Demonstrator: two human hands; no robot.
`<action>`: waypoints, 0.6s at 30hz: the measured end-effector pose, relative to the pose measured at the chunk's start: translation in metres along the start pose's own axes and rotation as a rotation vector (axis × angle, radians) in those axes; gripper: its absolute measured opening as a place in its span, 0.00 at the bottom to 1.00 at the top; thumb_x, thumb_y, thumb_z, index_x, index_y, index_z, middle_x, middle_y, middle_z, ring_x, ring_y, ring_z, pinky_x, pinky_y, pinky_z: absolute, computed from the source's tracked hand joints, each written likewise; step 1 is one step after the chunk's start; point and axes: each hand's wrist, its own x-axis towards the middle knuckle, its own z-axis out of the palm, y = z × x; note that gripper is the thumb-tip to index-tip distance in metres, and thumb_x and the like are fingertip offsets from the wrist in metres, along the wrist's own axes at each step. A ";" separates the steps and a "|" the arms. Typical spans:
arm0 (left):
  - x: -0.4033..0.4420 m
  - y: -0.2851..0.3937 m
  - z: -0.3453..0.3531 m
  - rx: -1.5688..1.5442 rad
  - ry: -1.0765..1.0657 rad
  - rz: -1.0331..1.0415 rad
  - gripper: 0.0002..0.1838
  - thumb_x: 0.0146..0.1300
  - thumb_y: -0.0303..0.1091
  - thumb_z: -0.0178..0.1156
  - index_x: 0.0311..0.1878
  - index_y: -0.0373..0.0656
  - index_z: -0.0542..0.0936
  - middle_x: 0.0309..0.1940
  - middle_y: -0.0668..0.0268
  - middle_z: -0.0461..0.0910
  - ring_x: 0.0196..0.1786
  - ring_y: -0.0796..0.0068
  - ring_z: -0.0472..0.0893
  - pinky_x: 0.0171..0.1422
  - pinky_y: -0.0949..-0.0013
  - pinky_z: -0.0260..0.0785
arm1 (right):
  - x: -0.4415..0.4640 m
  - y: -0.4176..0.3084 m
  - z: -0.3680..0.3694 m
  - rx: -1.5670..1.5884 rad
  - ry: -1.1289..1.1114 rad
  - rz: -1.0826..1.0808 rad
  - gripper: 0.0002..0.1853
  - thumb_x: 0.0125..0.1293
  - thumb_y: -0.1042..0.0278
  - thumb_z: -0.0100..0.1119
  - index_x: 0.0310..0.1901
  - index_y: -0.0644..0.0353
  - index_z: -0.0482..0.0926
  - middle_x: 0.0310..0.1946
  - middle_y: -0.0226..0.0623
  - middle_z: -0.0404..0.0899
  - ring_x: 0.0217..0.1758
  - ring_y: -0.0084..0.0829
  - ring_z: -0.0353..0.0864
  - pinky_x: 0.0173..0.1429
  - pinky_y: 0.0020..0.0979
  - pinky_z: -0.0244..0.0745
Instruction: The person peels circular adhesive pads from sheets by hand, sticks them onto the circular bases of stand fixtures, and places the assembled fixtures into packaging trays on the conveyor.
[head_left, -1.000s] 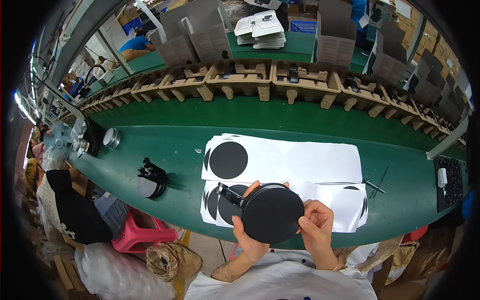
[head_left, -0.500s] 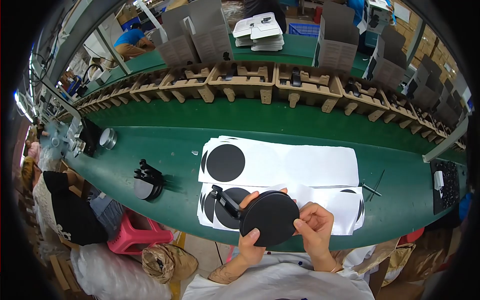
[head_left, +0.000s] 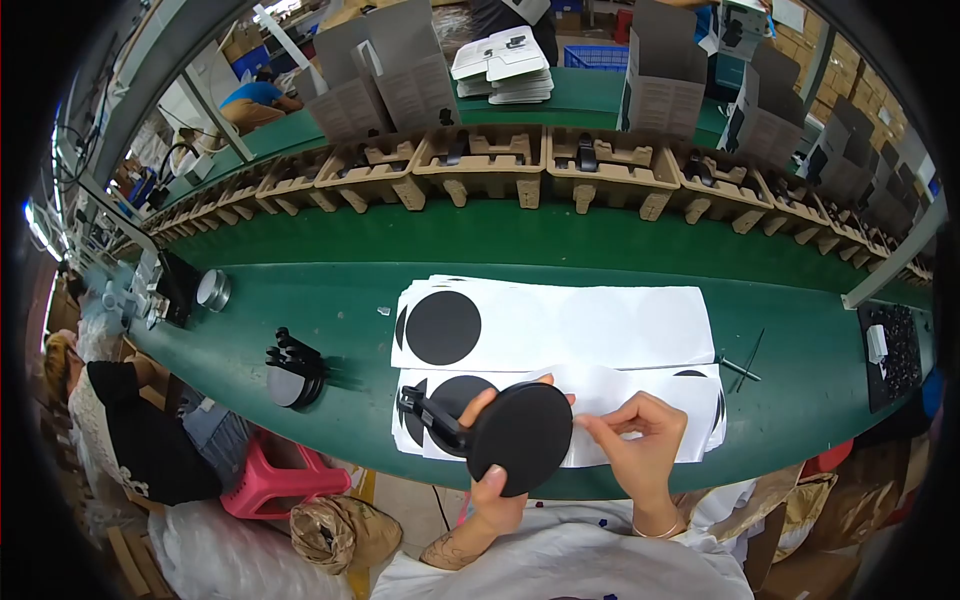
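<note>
My left hand (head_left: 495, 507) grips a round black disc-shaped base (head_left: 522, 440) with a jointed black arm (head_left: 432, 411) on its left side. The disc's flat face is tilted toward me, with my thumb on its front and fingers behind it. Just right of the disc, my right hand (head_left: 648, 445) is closed in a pinch; whatever is between the fingertips is too small to make out. Under both hands lie white sticker sheets (head_left: 620, 325), with a round black sticker (head_left: 443, 328) on the upper stack. Left of them stands a similar piece with a jointed black top (head_left: 293, 372).
A thin metal tool (head_left: 740, 370) lies right of the sheets. Brown moulded trays (head_left: 482, 165) with black parts line the shelf behind. A silver round piece (head_left: 213, 290) sits at far left, a black mat (head_left: 886, 355) at far right. A person (head_left: 140, 430) is at the left.
My right hand has come off the disc's right edge and moved slightly right, its fingers pinched. The disc has shifted a little left and turned in my left hand.
</note>
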 end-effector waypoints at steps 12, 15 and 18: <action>0.005 0.006 0.002 0.150 0.085 0.080 0.47 0.54 0.68 0.53 0.73 0.62 0.47 0.71 0.49 0.52 0.66 0.38 0.63 0.68 0.44 0.61 | -0.012 0.003 0.028 -0.238 -0.156 -1.116 0.14 0.58 0.78 0.53 0.45 0.64 0.83 0.45 0.40 0.82 0.51 0.36 0.82 0.55 0.31 0.77; 0.007 0.002 -0.008 0.159 0.022 0.142 0.51 0.48 0.68 0.59 0.72 0.61 0.48 0.70 0.52 0.53 0.66 0.41 0.64 0.68 0.44 0.60 | -0.007 0.004 0.024 -0.224 -0.177 -1.094 0.15 0.54 0.82 0.58 0.45 0.61 0.82 0.44 0.39 0.83 0.51 0.37 0.82 0.54 0.32 0.79; 0.012 -0.006 -0.022 0.042 -0.060 0.171 0.56 0.41 0.59 0.70 0.72 0.58 0.50 0.68 0.57 0.55 0.66 0.48 0.65 0.70 0.43 0.57 | -0.002 0.001 0.019 -0.181 -0.137 -1.067 0.14 0.55 0.81 0.57 0.45 0.66 0.82 0.46 0.42 0.82 0.51 0.36 0.82 0.54 0.31 0.79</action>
